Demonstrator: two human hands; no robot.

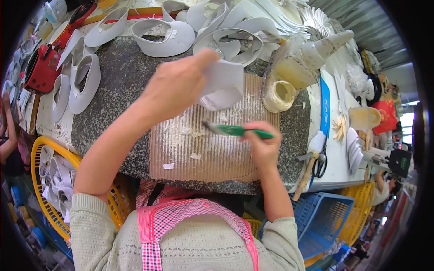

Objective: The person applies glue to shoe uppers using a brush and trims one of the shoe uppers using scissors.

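My left hand (178, 86) is closed on a white curved piece (226, 81) that looks like a shoe upper, held up over the far part of a corrugated cardboard sheet (203, 165). The held piece is slightly blurred. In my right hand (264, 147) is a brush with a green handle (235, 130). Its dark tip points left, below the white piece and apart from it. Small white scraps (168, 166) and whitish smears lie on the cardboard. Beyond its right corner rests a yellowish, crusted plastic bottle (294, 67) with a spout and a round opening.
White shoe uppers (165, 40) crowd the back and left of the speckled stone slab (120, 63). To the right are a blue ruler-like strip (324, 108) and black-handled scissors (320, 165). A yellow basket (36, 160) stands at left, a blue crate (323, 221) at lower right.
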